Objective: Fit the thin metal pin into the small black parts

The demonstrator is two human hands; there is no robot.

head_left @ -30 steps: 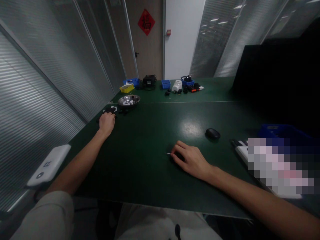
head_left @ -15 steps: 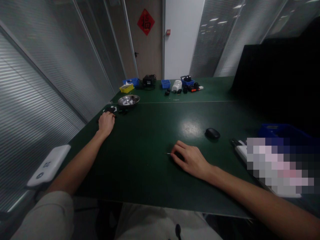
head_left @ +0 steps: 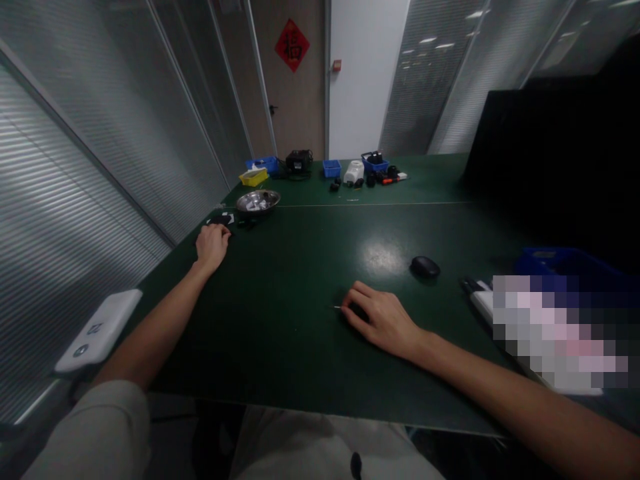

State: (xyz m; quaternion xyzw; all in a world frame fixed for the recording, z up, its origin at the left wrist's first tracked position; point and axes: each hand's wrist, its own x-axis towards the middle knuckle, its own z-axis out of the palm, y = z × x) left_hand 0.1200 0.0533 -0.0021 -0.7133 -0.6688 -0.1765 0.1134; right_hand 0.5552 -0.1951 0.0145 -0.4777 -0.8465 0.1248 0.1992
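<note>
On the left side of the dark green table [head_left: 300,267], my left hand [head_left: 213,245] rests with its fingers curled together. Whatever they may hold is hidden. Dark and white small items [head_left: 221,219] lie just beyond its fingertips, partly covered by the hand. A metal bowl [head_left: 258,202] with pale pieces inside stands a little further back. My right hand [head_left: 384,315] lies low over the middle of the table, thumb and forefinger pinched on a thin silvery pin-like piece [head_left: 337,307] that points left. A black computer mouse [head_left: 425,267] sits beyond this hand, to the right.
Along the far side are a yellow tray [head_left: 254,177], a small blue bin [head_left: 331,168], a black device with cables [head_left: 299,161] and a white device [head_left: 355,172]. A dark monitor [head_left: 545,147] and blue bin [head_left: 560,257] stand right. A white box [head_left: 100,330] is at the left edge.
My left hand has shifted very slightly, its fingertips drawing a little closer together. My right hand and the thin piece stay in place.
</note>
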